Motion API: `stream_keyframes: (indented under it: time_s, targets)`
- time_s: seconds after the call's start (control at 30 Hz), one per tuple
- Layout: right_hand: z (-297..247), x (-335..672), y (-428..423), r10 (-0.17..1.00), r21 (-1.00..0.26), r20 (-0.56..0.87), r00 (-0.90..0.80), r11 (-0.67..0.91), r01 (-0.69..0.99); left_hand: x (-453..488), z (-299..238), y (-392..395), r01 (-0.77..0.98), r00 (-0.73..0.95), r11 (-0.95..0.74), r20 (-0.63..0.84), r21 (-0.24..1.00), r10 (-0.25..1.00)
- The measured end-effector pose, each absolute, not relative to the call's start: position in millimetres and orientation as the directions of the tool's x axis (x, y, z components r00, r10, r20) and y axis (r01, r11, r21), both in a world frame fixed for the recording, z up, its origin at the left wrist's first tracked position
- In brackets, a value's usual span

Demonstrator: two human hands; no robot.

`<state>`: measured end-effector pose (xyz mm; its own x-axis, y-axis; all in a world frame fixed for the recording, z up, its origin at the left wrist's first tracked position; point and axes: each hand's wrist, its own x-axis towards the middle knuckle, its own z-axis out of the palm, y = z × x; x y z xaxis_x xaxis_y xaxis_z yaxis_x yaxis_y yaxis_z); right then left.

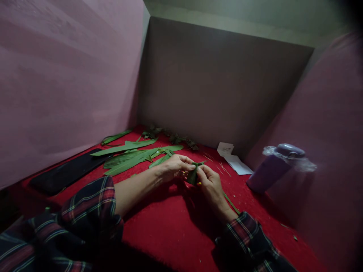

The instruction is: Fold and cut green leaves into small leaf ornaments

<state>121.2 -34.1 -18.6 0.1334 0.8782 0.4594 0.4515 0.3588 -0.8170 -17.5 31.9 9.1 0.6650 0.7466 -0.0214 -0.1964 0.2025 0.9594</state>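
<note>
Between my two hands is a folded green leaf (192,176), held up above the red cloth. My left hand (177,166) pinches its upper left edge between thumb and fingers. On the other side, my right hand (210,183) grips the leaf's upper right edge with thumb and forefinger. A small bit of yellow shows beside the leaf near the right fingers; what it is I cannot make out. Long green leaves (129,160) lie spread on the cloth beyond my left forearm.
A red cloth (164,234) covers the table. At left lies a dark flat object (68,172). Darker leafy sprigs (176,138) lie at the back. Thin wooden sticks (224,169), white papers (236,163) and a purple container (268,172) with clear plastic stand right. Pink panels flank the table.
</note>
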Motion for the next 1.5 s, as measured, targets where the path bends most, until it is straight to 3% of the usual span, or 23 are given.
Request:
stream_keyframes:
  time_s: [0.57, 0.97, 1.03, 1.23, 1.5]
  targets:
    - [-18.1, 117.9, -38.3, 0.854, -0.763, 0.505, 0.128, 0.373, 0.528, -18.7, 9.9, 34.2, -0.273, 0.647, 0.23, 0.002, 0.934, 0.762]
    - [-15.0, 106.6, -44.7, 0.877, -0.477, 0.476, 0.06, 0.201, 0.855, -13.2, 7.6, 30.1, -0.397, 0.554, 0.261, 0.003, 0.88, 0.833]
    - [-15.2, 106.5, -44.7, 0.873, -0.489, 0.485, 0.058, 0.215, 0.845, -13.3, 6.9, 30.0, -0.391, 0.562, 0.268, -0.002, 0.881, 0.827]
    - [-9.4, 105.1, -46.9, 0.874, -0.691, 0.469, 0.129, 0.273, 0.669, -14.0, 6.8, 33.9, -0.423, 0.517, 0.205, 0.048, 0.883, 0.855]
    - [-10.9, 106.7, -46.6, 0.823, -0.65, 0.555, 0.125, 0.334, 0.682, -13.9, 12.1, 26.4, -0.428, 0.582, 0.222, 0.079, 0.876, 0.81]
